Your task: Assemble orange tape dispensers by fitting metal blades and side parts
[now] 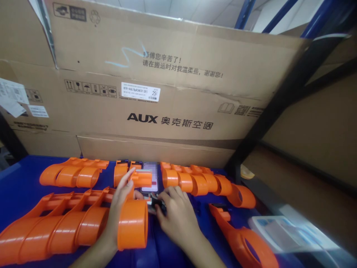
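My left hand (122, 199) is closed around an orange plastic part (133, 225). This part has a wide ring near my wrist and a blocky end standing above my fingers. Close beside it, my right hand (176, 211) pinches a small black piece (161, 207) with a silvery bit next to it; its exact kind is too small to tell. The black piece lies near the orange part, but I cannot tell whether they touch. Behind my hands, a phone-like screen (153, 186) lies on the blue surface (156, 242).
Nested orange ring parts lie in a front-left row (58, 229), a back-left group (69, 175) and a back-right row (192, 182). A single orange part (245, 240) rests at right, near a white tray (290, 232). A cardboard wall (178, 96) and dark post (259, 123) bound the surface.
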Tool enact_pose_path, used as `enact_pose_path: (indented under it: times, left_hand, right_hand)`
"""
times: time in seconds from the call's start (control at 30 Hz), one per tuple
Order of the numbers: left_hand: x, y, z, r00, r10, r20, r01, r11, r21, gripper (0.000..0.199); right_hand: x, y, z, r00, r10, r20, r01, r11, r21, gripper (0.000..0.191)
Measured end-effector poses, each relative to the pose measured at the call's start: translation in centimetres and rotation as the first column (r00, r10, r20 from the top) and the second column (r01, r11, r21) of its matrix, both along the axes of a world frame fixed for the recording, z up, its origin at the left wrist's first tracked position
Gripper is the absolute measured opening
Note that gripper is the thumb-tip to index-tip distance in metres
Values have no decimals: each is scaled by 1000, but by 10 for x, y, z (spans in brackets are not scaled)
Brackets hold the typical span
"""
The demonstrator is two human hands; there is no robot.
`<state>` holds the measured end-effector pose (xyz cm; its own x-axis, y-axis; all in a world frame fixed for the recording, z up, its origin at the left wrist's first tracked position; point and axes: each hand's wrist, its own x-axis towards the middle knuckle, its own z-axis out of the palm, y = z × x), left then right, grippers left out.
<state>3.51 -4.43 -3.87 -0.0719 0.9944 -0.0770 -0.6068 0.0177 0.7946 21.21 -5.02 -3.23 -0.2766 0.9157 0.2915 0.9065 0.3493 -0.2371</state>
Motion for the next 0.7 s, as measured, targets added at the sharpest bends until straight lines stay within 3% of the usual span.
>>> enact_pose_path:
  times: [0.2,0.37,0.57,0.7]
  left_hand:
    - [-2,4,-1,1000,-10,-5,10,1000,-27,83]
    - [-2,1,3,1000,-22,-1,22,999,-26,81]
    - [3,-5,3,976,1,-218,11,999,53,76]
    - [6,-10,-1,949,32,-312,3,994,109,69]
  right_hand:
    - [6,1,4,997,22,-73,-17,997,70,10]
    - [15,5,11,966,71,-247,-36,989,142,9]
    - [24,7,23,846,136,-516,53,941,336,13]
    - [24,3,27,799,137,-586,134,909,395,16]
